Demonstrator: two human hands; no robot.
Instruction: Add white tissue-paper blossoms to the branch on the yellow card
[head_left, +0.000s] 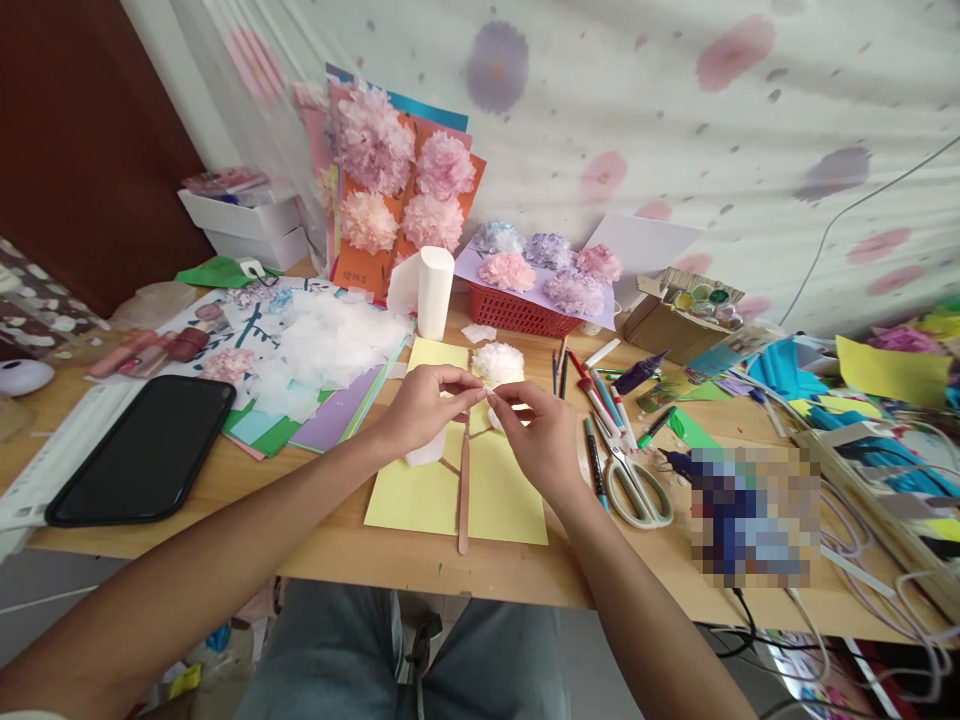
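My left hand (425,405) and my right hand (541,437) meet over a yellow paper sheet (420,495) on the wooden table. Both pinch a small piece of white tissue paper (430,448) between thumb and fingers. A brown wooden stick (463,490) lies upright down the middle of the yellow sheet, with thin brown branch lines off it. A white tissue flower (498,363) sits at the sheet's top, just beyond my fingertips.
A black phone (146,452) lies at the left. Loose white tissue and coloured sheets (330,350) sit behind it, beside a white paper roll (435,290). Scissors (634,480) and several pens (600,400) lie right of my hand. A red basket (517,312) holds paper flowers; cables trail at the right edge.
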